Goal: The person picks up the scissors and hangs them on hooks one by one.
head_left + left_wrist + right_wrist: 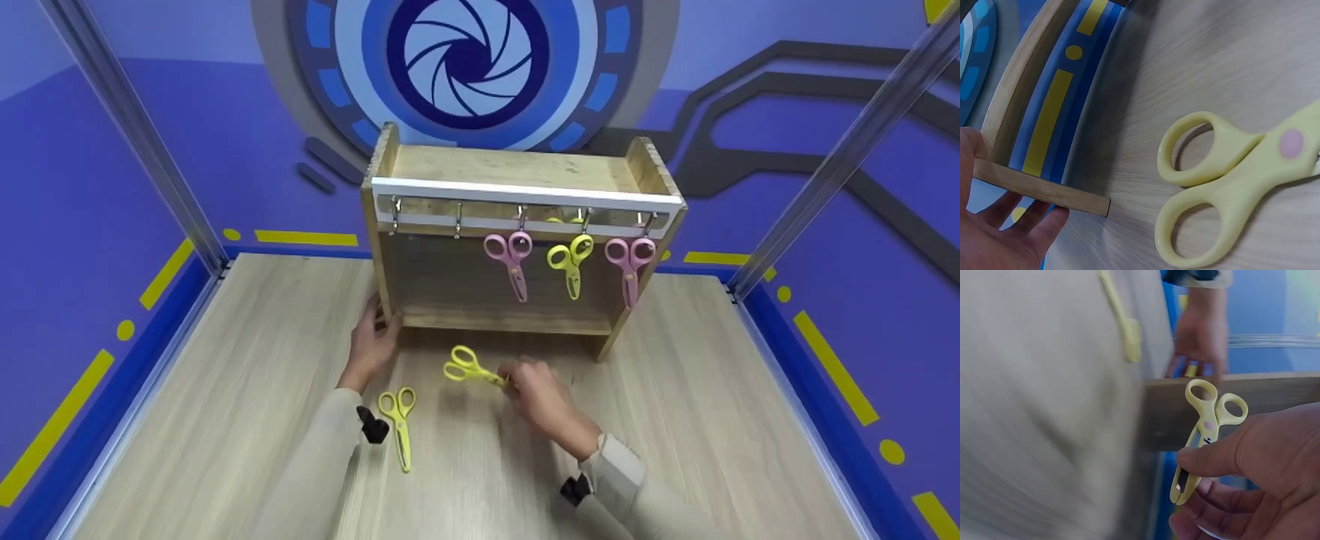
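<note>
My right hand (541,396) pinches yellow scissors (1207,417) by the blades, thumb on one side and fingers on the other. Their handle loops point away from the hand, toward the left in the head view. My left hand (373,343) grips the lower left side of a wooden rack (502,324); in the left wrist view its thumb and fingers (1044,228) lie on either side of the panel. Another pair of yellow scissors (401,427) lies on the table by the left wrist, its loops toward the rack.
A white rail (525,193) with metal hooks (459,219) runs across the rack. Pink scissors (514,262), yellow scissors (571,264) and more pink scissors (630,268) hang from its middle and right hooks. Blue printed walls and metal posts (847,157) surround the wood-grain table (697,420).
</note>
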The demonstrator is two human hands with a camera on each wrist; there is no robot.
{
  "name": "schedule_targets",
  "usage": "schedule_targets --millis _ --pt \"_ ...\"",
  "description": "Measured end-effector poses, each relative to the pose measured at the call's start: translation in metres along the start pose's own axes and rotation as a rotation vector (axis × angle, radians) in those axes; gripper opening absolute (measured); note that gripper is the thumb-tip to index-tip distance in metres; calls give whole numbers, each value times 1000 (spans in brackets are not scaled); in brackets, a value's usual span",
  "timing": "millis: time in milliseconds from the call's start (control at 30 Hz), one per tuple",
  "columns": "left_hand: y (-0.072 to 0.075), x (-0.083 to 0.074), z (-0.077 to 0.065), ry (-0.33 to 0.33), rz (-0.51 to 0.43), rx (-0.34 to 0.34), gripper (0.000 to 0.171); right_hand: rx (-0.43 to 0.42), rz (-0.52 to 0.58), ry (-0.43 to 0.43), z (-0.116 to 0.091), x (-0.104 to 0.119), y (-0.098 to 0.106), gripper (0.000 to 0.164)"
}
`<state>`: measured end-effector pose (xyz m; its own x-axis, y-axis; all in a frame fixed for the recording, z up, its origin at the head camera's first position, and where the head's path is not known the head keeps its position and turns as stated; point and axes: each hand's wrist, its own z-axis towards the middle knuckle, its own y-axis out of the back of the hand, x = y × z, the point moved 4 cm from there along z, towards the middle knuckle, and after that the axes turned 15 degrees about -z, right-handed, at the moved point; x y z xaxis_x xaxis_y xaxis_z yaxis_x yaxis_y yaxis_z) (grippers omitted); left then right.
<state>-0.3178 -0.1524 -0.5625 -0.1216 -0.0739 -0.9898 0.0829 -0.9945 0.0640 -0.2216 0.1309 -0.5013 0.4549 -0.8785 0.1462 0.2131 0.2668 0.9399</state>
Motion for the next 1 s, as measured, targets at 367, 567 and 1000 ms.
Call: schedule_targets --millis 367,567,1000 --pt "-1 1 2 14 10 0 65 -186 37 12 39 11 80 11" --pt "-1 2 2 44 18 -4 65 -254 102 -5 55 25 107 11" --pt "-1 1 0 47 -2 -1 65 -298 199 -76 75 33 116 12"
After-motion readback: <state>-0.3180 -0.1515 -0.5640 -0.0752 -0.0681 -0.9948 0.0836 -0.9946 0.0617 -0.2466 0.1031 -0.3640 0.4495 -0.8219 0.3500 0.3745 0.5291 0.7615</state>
